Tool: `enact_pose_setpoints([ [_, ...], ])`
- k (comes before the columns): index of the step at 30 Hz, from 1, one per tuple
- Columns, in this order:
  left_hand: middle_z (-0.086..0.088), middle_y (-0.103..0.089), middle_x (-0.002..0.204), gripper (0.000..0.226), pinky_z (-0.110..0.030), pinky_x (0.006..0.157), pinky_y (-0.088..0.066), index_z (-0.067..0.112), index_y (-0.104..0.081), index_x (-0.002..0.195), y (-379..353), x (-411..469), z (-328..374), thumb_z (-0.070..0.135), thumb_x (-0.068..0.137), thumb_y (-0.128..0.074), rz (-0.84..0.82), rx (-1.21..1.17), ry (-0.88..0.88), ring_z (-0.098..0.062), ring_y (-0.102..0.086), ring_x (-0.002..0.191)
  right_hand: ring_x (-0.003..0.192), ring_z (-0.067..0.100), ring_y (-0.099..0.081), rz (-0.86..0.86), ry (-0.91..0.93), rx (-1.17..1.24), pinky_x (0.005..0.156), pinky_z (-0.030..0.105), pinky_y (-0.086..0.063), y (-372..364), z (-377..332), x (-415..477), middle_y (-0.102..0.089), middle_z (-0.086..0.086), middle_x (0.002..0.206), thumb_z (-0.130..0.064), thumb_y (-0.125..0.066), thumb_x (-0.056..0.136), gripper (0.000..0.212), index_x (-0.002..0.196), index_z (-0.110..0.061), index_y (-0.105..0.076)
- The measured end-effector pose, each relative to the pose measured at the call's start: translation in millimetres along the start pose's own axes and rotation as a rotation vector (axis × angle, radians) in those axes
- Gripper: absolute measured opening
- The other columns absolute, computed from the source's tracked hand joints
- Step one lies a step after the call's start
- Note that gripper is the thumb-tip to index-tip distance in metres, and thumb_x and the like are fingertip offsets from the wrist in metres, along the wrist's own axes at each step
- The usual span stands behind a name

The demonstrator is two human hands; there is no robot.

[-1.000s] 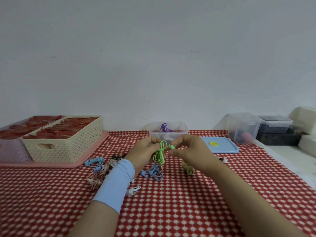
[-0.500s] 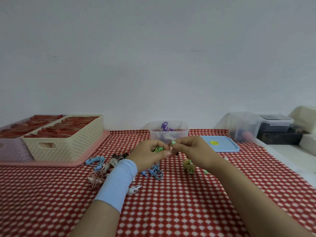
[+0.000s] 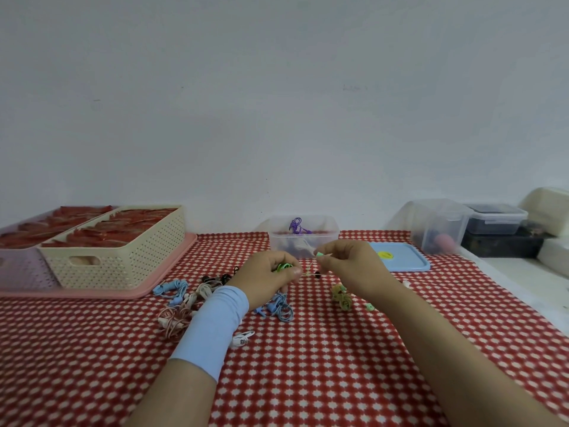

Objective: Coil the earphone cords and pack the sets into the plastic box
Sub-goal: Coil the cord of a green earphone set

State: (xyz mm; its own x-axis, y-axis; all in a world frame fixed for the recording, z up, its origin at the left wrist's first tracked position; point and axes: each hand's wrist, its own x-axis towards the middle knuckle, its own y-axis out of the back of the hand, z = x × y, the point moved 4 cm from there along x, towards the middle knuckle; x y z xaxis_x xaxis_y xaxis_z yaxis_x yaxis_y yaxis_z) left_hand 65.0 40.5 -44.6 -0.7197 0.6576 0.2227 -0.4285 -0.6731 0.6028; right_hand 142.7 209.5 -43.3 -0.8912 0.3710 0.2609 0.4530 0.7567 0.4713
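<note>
Checkered cloth [image 3: 308, 371] strewn with earphones [image 3: 180, 306] lies under left hand [image 3: 264, 280] and right hand [image 3: 352, 269] pinching green cord [image 3: 284, 267]

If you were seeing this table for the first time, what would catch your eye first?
At centre, the left hand grips a coiled green earphone cord while the right hand pinches its end. Behind stands the plastic box holding a purple set, on the red checked cloth.

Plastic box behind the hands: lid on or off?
Off. The plastic box is open-topped, purple earphones poking out; a blue lid lies beside it.
</note>
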Motion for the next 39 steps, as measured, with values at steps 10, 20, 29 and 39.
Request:
enact_pose_setpoints([
  [10, 0.002, -0.047, 0.063, 0.026, -0.019, 0.046, -0.034, 0.013, -0.067, 0.098, 15, 0, -4, 0.014, 0.104, -0.042, 0.057, -0.222, 0.124, -0.007, -0.038, 0.047, 0.084, 0.009, -0.071, -0.223, -0.003, -0.180, 0.080, 0.025, -0.056, 9, 1, 1, -0.077, -0.011, 0.085, -0.016, -0.075, 0.086, 0.011, 0.087, -0.026, -0.081],
  [20, 0.013, -0.058, 0.107, 0.011, -0.024, 0.091, -0.034, 0.027, -0.069, 0.100, 45, -1, -12, 0.026, 0.095, -0.060, 0.338, 0.104, 0.123, -0.007, -0.049, 0.103, 0.058, -0.005, -0.055, -0.176, -0.004, -0.154, 0.061, 0.013, -0.043, 11, 7, 4, -0.070, -0.007, 0.077, -0.033, -0.063, 0.098, 0.023, 0.091, -0.018, -0.079],
  [29, 0.001, -0.059, 0.133, 0.035, -0.039, 0.101, -0.043, 0.033, -0.065, 0.121, 44, 3, -24, 0.037, 0.095, -0.041, 0.236, 0.642, 0.262, -0.023, -0.051, 0.118, 0.081, -0.010, -0.065, -0.201, 0.047, -0.181, 0.084, 0.019, -0.053, 6, -6, 1, -0.074, -0.018, 0.104, -0.010, -0.060, 0.096, 0.027, 0.101, -0.028, -0.080],
  [39, 0.020, -0.069, 0.105, 0.022, -0.033, 0.101, -0.043, 0.036, -0.076, 0.098, -19, 1, 10, 0.051, 0.085, -0.064, -0.227, 0.645, 0.057, -0.006, -0.058, 0.099, 0.101, 0.006, -0.065, -0.299, -0.103, -0.573, 0.099, 0.029, -0.052, 15, 24, 3, -0.073, -0.011, 0.116, -0.021, -0.070, 0.093, 0.025, 0.117, -0.029, -0.074],
])
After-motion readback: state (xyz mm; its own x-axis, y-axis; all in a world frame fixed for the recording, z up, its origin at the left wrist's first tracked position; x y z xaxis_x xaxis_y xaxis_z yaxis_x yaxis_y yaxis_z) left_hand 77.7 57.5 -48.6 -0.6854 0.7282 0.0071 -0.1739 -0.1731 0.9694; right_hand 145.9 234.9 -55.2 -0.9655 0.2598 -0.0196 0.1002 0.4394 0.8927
